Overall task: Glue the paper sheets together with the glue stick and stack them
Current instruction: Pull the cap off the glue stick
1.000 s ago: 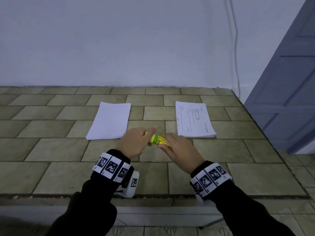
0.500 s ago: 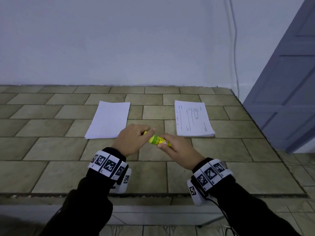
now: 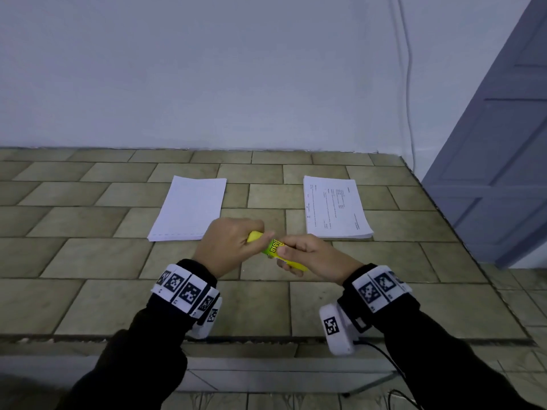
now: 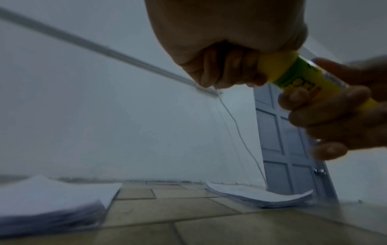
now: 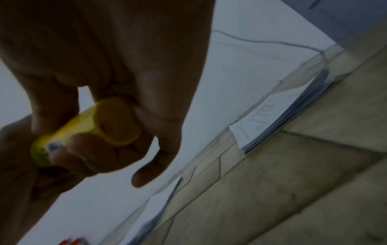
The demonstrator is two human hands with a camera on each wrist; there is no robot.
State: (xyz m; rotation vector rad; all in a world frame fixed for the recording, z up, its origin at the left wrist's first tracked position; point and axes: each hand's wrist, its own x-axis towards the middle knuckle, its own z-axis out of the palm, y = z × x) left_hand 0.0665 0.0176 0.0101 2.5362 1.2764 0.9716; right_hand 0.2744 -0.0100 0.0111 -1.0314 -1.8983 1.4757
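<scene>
A yellow-green glue stick (image 3: 274, 247) is held between both hands above the tiled counter (image 3: 251, 306). My left hand (image 3: 233, 247) grips its yellow cap end (image 4: 276, 66). My right hand (image 3: 307, 255) holds the body, fingers curled round the tube (image 5: 83, 131). A blank stack of white paper sheets (image 3: 189, 208) lies behind the left hand. A printed stack of sheets (image 3: 336, 207) lies behind the right hand. Both stacks show low in the left wrist view, the blank paper stack (image 4: 52, 199) at left, the printed stack (image 4: 259, 195) at right.
A white wall (image 3: 207, 69) backs the counter, with a thin cable (image 3: 410, 84) hanging down it at the right. A grey-blue door (image 3: 497, 143) stands beyond the counter's right edge. The counter's front edge (image 3: 266, 340) runs under my wrists.
Both hands stay on the glue stick and have drifted slightly nearer and lower in view. The stick now tilts more, its base end lower at the right hand.
</scene>
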